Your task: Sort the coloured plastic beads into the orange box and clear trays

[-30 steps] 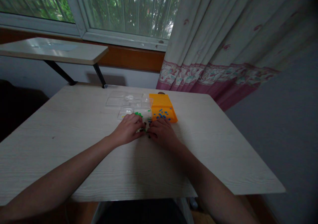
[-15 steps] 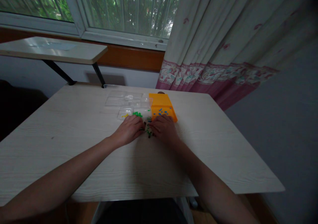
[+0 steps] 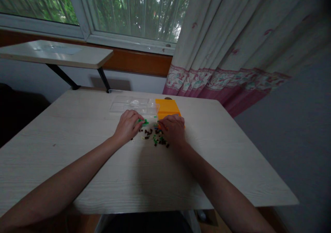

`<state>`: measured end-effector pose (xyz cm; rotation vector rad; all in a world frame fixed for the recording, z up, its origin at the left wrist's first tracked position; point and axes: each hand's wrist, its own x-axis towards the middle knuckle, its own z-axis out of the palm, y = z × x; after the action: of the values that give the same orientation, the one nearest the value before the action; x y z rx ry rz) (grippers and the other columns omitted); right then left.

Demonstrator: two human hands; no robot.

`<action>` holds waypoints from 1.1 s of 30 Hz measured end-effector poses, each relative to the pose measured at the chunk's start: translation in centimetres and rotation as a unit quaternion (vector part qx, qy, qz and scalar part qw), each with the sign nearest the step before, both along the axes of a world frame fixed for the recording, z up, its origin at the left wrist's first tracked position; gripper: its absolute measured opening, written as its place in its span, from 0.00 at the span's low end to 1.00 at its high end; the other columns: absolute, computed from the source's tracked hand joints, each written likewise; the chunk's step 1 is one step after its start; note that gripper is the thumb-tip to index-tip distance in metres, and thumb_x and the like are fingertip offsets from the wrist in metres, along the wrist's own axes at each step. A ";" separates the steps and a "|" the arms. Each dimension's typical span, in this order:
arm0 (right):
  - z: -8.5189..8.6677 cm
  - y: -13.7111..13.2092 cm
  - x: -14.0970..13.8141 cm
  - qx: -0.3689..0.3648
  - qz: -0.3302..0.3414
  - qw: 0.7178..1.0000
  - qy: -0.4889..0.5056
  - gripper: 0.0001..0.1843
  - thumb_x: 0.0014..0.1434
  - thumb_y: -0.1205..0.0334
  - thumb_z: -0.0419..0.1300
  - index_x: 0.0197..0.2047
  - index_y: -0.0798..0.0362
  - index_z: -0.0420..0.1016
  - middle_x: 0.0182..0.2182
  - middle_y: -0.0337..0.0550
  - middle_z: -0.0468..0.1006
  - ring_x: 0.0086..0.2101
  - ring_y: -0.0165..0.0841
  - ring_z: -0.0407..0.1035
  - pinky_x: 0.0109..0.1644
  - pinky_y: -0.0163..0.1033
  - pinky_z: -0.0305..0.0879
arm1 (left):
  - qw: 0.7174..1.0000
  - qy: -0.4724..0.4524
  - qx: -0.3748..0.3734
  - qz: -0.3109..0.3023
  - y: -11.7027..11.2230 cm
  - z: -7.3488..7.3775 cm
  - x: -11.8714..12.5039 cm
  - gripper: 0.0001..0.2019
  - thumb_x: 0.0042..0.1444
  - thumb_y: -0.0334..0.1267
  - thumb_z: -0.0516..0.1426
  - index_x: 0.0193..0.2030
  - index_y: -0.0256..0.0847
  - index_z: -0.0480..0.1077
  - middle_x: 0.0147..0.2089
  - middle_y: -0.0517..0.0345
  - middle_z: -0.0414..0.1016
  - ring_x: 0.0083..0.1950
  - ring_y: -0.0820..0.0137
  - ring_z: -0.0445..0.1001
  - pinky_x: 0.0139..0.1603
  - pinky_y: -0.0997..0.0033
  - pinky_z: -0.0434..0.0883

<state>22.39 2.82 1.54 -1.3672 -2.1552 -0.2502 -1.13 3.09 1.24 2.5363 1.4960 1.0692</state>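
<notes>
My left hand (image 3: 128, 125) is over the clear tray's near part, thumb and fingertips pinched together beside the green pieces (image 3: 143, 122). Whatever is in that pinch is too small to make out. My right hand (image 3: 174, 128) covers much of the open orange box (image 3: 167, 105). Its thumb and fingers are also closed at their tips, at the box's left edge, and what they hold cannot be told. Between and below the hands lies a loose pile of small green, dark brown and pale pieces (image 3: 159, 139). Several dark brown pieces (image 3: 148, 133) lie left of it.
A clear plastic compartment tray (image 3: 121, 103) adjoins the orange box on its left. A round dark object (image 3: 168, 98) sits behind the box. The pale wooden table (image 3: 103, 178) carries a raised shelf (image 3: 77, 57) at the back left. A curtain (image 3: 207, 53) hangs beyond its back right.
My left hand has moved left and slightly away from the pile, to the green pieces. The right hand has shifted a little up and right. More dark brown pieces now show on the table.
</notes>
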 end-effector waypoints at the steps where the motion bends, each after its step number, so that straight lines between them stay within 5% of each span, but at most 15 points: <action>1: 0.1 0.1 0.0 -0.005 0.004 1.000 -0.005 0.10 0.66 0.56 0.59 0.37 0.47 0.80 0.35 0.40 0.79 0.41 0.37 0.64 0.48 0.45 0.48 | 1.000 0.005 -0.002 0.000 0.0 0.0 -0.1 0.08 0.63 0.41 0.57 0.43 0.41 0.73 0.42 0.52 0.70 0.47 0.61 0.66 0.51 0.59 0.64; 15: 1.5 0.5 1.3 -0.072 0.023 0.997 -0.015 0.08 0.65 0.57 0.59 0.39 0.47 0.81 0.37 0.41 0.78 0.41 0.37 0.64 0.44 0.43 0.49 | 0.999 0.043 -0.003 0.019 0.8 0.7 1.2 0.09 0.64 0.40 0.55 0.45 0.41 0.75 0.43 0.51 0.70 0.48 0.59 0.65 0.51 0.57 0.63; 25: 1.4 -1.6 1.9 -0.112 0.055 0.987 -0.097 0.07 0.61 0.60 0.63 0.41 0.48 0.82 0.41 0.44 0.76 0.45 0.40 0.63 0.49 0.45 0.51 | 0.995 0.101 -0.011 -0.015 -2.9 0.2 4.1 0.14 0.62 0.33 0.55 0.52 0.46 0.75 0.50 0.49 0.68 0.51 0.57 0.63 0.48 0.57 0.63; 33: 1.6 -1.7 2.3 -0.148 0.095 0.980 -0.096 0.11 0.60 0.64 0.61 0.45 0.46 0.81 0.42 0.44 0.75 0.45 0.39 0.63 0.50 0.44 0.53 | 0.990 0.138 -0.010 -0.027 -2.8 -0.6 4.1 0.14 0.61 0.35 0.55 0.52 0.50 0.76 0.50 0.49 0.67 0.51 0.56 0.62 0.48 0.55 0.63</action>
<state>24.69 1.10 3.09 -1.3257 -2.5477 0.0147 2.92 0.33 0.68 2.7858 1.4721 0.7153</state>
